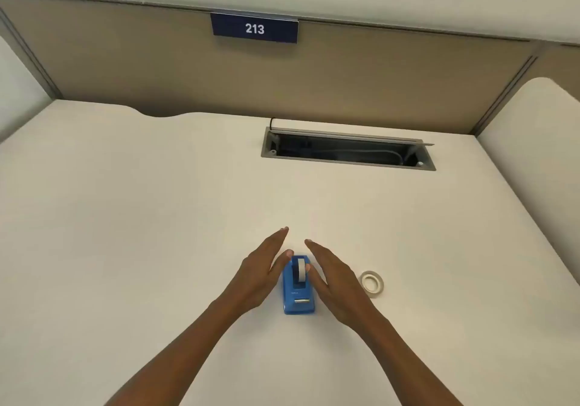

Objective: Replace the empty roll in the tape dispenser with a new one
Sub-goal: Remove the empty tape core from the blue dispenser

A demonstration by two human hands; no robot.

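Left hand [259, 275] and right hand [334, 280] flank the blue plastic tape dispenser [298, 286], fingers extended, grasping nothing, thumbs near its white roll [300, 269], apparently positioned to lift it. A white flat tape ring [372, 283] lies just right of the right fingers. Cream desk [125, 217], beige partition [125, 60].

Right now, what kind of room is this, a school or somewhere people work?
Probably an office desk in a shared workspace. A tan divider panel stands behind the white desk, a blue sign numbers the spot 213, and a cable hatch is set into the desktop.
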